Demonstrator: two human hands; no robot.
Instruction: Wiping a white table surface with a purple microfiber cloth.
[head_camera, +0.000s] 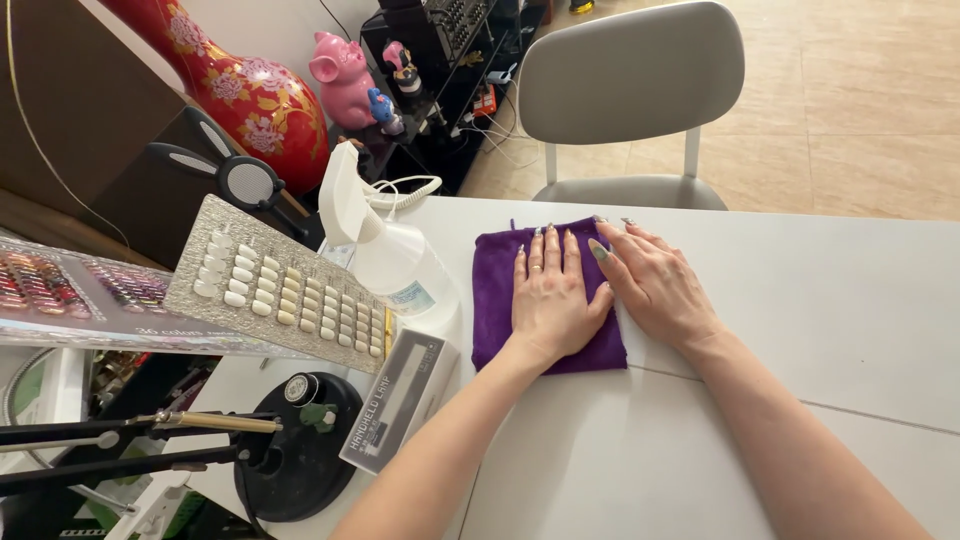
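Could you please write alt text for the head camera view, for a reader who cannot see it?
A person's left hand lies flat on a purple cloth spread on a white table, and the right hand rests flat at the cloth's right edge. To the left stand a white spray bottle and a display of nail samples; a grey chair faces the table.

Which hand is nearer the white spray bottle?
Left. The left hand lies flat on the purple cloth, just right of the white spray bottle; the right hand lies farther right, at the cloth's edge.
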